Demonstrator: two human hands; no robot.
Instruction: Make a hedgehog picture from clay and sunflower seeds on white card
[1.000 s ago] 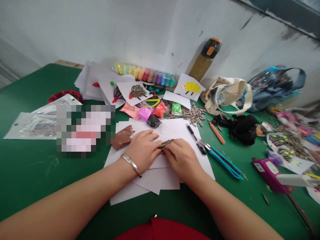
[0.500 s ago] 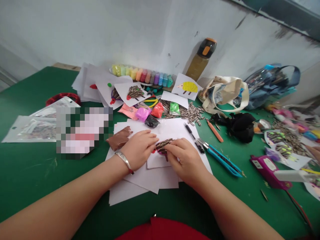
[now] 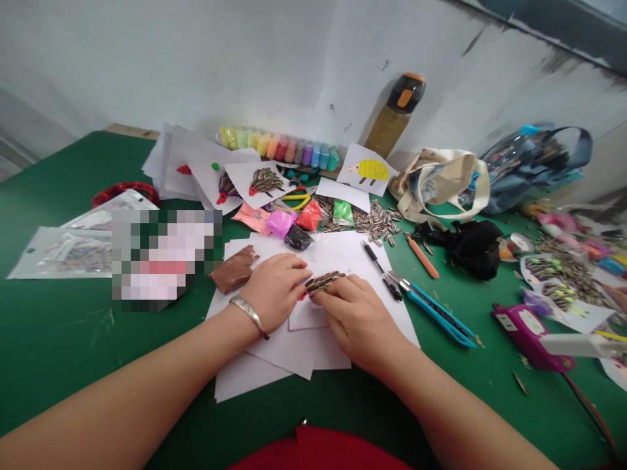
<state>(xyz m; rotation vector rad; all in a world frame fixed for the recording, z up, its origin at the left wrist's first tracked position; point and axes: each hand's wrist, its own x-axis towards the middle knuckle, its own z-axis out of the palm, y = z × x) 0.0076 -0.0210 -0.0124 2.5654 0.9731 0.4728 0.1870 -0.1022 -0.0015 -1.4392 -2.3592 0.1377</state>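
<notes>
A hedgehog picture made of striped sunflower seeds (image 3: 324, 281), with a bit of red at its left end, lies on a small white paper card (image 3: 306, 320). My left hand (image 3: 277, 287), with a silver bracelet at its wrist, rests stretched out on the card's left side, fingertips beside the red end. From the right, my right hand (image 3: 355, 320) presses its bent fingers together at the lower edge of the seeds. Whatever those fingers pinch is hidden. Under the card spread several white sheets (image 3: 274, 358). A brown clay packet (image 3: 235, 269) lies just beyond my left hand.
Right of the sheets lie a black pen (image 3: 381, 269), a blue utility knife (image 3: 435, 310) and an orange stick (image 3: 421, 254). Behind are clay packets (image 3: 281, 222), a seed pile (image 3: 379, 222) and a bottle (image 3: 396, 117). A purple glue gun (image 3: 531, 336) sits at right.
My right hand has shifted slightly left, its fingertips going from the top of the seeds to their lower edge. The left hand stays almost where it was.
</notes>
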